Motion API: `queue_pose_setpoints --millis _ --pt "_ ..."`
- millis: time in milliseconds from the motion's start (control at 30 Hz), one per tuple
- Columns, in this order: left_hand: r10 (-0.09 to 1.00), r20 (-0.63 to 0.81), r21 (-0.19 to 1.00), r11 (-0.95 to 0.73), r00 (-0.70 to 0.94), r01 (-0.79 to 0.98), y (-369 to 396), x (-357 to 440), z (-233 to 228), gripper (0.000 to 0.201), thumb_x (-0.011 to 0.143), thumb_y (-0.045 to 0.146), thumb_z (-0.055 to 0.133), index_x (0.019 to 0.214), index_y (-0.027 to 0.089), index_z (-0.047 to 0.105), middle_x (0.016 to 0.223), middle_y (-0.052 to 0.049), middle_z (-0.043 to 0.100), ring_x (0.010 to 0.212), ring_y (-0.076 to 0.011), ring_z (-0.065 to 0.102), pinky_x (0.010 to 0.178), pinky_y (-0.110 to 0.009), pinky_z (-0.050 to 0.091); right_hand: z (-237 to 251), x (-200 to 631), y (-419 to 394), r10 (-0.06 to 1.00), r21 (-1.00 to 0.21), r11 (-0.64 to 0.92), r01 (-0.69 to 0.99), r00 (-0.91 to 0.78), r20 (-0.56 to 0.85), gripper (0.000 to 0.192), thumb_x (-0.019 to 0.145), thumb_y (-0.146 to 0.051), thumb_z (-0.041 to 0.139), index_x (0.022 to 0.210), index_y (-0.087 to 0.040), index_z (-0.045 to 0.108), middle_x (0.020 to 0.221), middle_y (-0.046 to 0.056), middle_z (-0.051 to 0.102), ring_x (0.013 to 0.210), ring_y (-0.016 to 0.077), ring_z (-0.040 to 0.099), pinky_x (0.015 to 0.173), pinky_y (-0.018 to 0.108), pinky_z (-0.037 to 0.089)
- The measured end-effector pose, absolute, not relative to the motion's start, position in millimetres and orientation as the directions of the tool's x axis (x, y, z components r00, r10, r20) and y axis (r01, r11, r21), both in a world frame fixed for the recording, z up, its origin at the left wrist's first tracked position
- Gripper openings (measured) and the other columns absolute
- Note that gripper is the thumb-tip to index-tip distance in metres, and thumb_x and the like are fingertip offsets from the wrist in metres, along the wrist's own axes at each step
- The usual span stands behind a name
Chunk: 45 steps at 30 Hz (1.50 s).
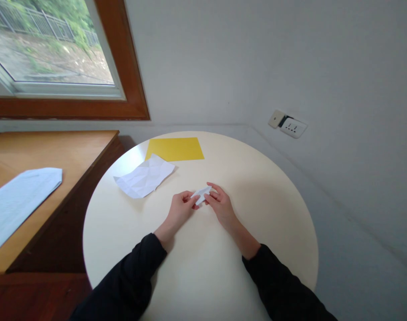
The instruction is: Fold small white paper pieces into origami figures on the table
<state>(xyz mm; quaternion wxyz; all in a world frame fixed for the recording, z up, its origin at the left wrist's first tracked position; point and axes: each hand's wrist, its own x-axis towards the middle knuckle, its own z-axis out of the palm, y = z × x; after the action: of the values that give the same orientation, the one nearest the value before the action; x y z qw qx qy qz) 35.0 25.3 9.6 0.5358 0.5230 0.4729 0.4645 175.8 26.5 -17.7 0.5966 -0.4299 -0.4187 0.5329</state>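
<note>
A small piece of folded white paper [202, 193] is held between my two hands over the middle of the round table. My left hand [182, 204] pinches its left end, thumb on top. At its right side my right hand [221, 203] grips the paper between thumb and fingers, with the index finger reaching along the far edge. Parts of the paper are covered by the fingers. Beyond my left hand lies a larger creased sheet of white paper [145, 177], partly overlapping a flat yellow sheet [177, 149].
The round white table [273, 214] stands close to the wall corner. To the left is a wooden desk [86, 147] with a pale stack of papers [26, 200] on it. A wall socket [293, 127] sits at the right, and a wood-framed window [136, 89] at upper left.
</note>
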Motion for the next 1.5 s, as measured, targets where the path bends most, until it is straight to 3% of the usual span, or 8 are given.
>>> queue_pose_setpoints --millis 267,400,500,667,967,1067,1267,1500 --pt "0.991 -0.005 0.998 0.013 0.134 -0.057 29.6 31.9 9.1 0.043 0.07 0.052 0.06 0.084 0.012 0.066 0.074 -0.006 0.067 0.064 -0.0159 0.061 0.064 -0.03 0.05 -16.7 177.0 27.3 0.992 -0.954 0.077 -0.29 0.12 0.043 0.046 0.062 -0.029 0.072 0.104 -0.019 0.059 0.066 -0.004 0.067 0.057 0.0112 0.058 0.058 0.027 0.048" --pt "0.987 0.147 0.985 -0.152 0.058 0.077 30.5 28.9 7.5 0.036 0.07 0.041 0.066 0.092 0.013 0.065 0.089 -0.009 0.068 0.078 -0.0173 0.062 0.076 -0.032 0.049 -15.4 177.3 27.3 0.989 -0.945 0.07 -0.321 0.147 0.023 0.044 0.062 -0.028 0.072 0.103 -0.02 0.059 0.064 -0.005 0.065 0.058 0.0113 0.059 0.06 0.027 0.048" --pt "0.95 0.298 0.931 -0.31 0.09 0.19 28.9 28.8 5.5 0.037 0.066 0.034 0.071 0.096 0.015 0.063 0.098 -0.009 0.064 0.087 -0.018 0.06 0.081 -0.034 0.05 -15.2 177.2 27.4 0.987 -0.937 0.071 -0.342 0.162 0.016 0.043 0.062 -0.027 0.073 0.101 -0.02 0.059 0.064 -0.005 0.065 0.059 0.0113 0.059 0.062 0.027 0.049" --pt "0.872 0.453 0.816 -0.489 0.186 0.308 25.0 29.4 4.5 0.032 0.071 0.028 0.069 0.1 0.017 0.062 0.1 -0.008 0.061 0.091 -0.0182 0.059 0.081 -0.033 0.051 -15.1 176.9 27.3 0.988 -0.922 0.053 -0.383 0.153 -0.006 0.044 0.059 -0.027 0.074 0.1 -0.02 0.059 0.066 -0.004 0.065 0.059 0.0117 0.059 0.063 0.028 0.049" --pt "0.822 0.551 0.742 -0.561 0.143 0.367 24.4 28.2 3.3 0.02 0.075 0.024 0.066 0.095 0.018 0.065 0.094 -0.007 0.065 0.087 -0.0182 0.062 0.08 -0.032 0.051 -8.4 177.0 25.3 0.995 -0.91 0.014 -0.414 0.091 -0.026 0.037 0.06 -0.029 0.075 0.093 -0.021 0.06 0.066 -0.004 0.063 0.063 0.0105 0.058 0.063 0.025 0.048" --pt "0.84 0.53 0.769 -0.532 0.113 0.354 24.7 28.0 4.1 0.013 0.077 0.022 0.063 0.089 0.018 0.066 0.091 -0.007 0.067 0.084 -0.0179 0.063 0.078 -0.032 0.051 -8.4 177.6 25.5 0.997 -0.908 0.003 -0.419 0.072 -0.029 0.036 0.06 -0.03 0.075 0.092 -0.022 0.06 0.069 -0.005 0.064 0.066 0.0094 0.058 0.063 0.022 0.047" --pt "0.933 0.353 0.889 -0.357 0.069 0.286 27.6 27.7 3.8 0.017 0.079 0.028 0.058 0.087 0.016 0.068 0.087 -0.008 0.07 0.08 -0.0182 0.064 0.074 -0.031 0.051 -13.2 177.4 25.1 1.0 -0.925 0.016 -0.378 0.023 0.007 0.045 0.058 -0.025 0.077 0.098 -0.023 0.056 0.078 -0.003 0.068 0.071 0.0113 0.061 0.067 0.024 0.047" --pt "0.957 0.291 0.897 -0.281 0.024 0.342 28.2 27.3 4.4 0.018 0.072 0.028 0.065 0.086 0.018 0.07 0.085 -0.007 0.071 0.083 -0.0212 0.063 0.082 -0.035 0.046 -14.2 176.9 24.6 0.999 -0.93 0.035 -0.366 0.001 0.038 0.053 0.059 -0.022 0.077 0.105 -0.024 0.052 0.079 -0.003 0.07 0.073 0.0119 0.063 0.072 0.026 0.047"
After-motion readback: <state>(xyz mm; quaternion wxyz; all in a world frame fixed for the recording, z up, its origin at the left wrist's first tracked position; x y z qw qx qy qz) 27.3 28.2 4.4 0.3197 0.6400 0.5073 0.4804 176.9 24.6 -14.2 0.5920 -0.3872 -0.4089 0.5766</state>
